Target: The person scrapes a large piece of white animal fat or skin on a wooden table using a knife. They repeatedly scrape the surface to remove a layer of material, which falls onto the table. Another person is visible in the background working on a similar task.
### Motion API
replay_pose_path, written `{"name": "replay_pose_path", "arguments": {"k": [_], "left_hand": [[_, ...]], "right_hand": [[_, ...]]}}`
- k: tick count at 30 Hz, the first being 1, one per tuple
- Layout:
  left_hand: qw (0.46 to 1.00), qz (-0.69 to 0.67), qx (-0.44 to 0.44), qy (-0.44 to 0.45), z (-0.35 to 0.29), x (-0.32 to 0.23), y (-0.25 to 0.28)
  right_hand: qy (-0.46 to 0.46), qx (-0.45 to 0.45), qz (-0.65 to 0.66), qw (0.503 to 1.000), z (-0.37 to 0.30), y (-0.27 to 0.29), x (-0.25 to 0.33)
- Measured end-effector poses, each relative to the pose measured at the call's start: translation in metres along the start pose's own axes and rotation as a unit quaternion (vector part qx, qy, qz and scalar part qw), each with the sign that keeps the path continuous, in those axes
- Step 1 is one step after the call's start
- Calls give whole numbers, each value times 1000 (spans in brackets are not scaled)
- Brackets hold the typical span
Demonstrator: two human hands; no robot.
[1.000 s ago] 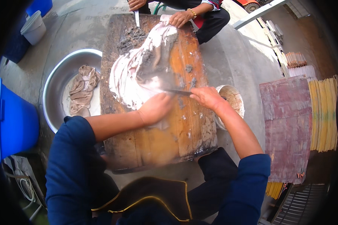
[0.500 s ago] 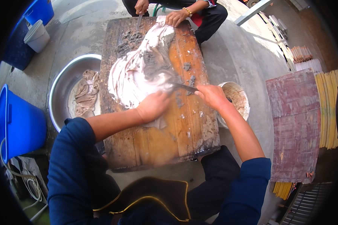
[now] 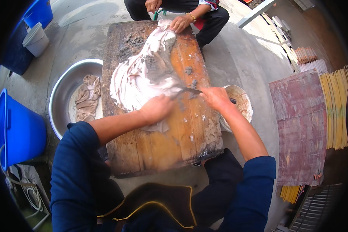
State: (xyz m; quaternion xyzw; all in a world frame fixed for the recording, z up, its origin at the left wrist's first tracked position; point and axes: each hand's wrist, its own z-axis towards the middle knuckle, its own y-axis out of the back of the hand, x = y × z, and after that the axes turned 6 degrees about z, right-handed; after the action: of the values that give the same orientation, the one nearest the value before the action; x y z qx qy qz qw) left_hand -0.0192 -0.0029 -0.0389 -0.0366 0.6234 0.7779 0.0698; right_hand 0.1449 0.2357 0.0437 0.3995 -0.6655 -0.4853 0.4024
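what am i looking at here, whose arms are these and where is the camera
The camera sits on a person's head and looks down, so the blue-sleeved arms entering from below are that person's own. The left hand presses flat on a pale, wet sheet of hide-like material spread over a wooden board. The right hand has a closed grip on a knife, blade laid against the sheet. A metal basin with more scraps is on the left. Across the board, another person's hand holds the sheet's far end.

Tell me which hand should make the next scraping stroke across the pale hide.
Right, probably. The right hand grips the knife, its blade lying at the edge of the pale hide. The left hand presses flat on the hide's near edge, pinning it to the wooden board.
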Motion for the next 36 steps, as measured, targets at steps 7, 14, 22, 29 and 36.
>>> {"name": "replay_pose_path", "arguments": {"k": [7,14,22,29,36], "left_hand": [[999,13,-27,-15,2,0,-1],[1000,-3,0,2,4,1,-8],[991,-33,-121,47,9,25,25],[994,6,-20,106,0,35,26],[998,9,-58,0,1,51,19]], "right_hand": [[31,-13,23,999,-21,-26,15],[-26,-1,15,1000,-16,-14,8],[-117,-49,153,980,-51,-31,56],[-119,-23,148,981,-46,-70,103],[-103,-61,144,982,-29,-75,85]]}}
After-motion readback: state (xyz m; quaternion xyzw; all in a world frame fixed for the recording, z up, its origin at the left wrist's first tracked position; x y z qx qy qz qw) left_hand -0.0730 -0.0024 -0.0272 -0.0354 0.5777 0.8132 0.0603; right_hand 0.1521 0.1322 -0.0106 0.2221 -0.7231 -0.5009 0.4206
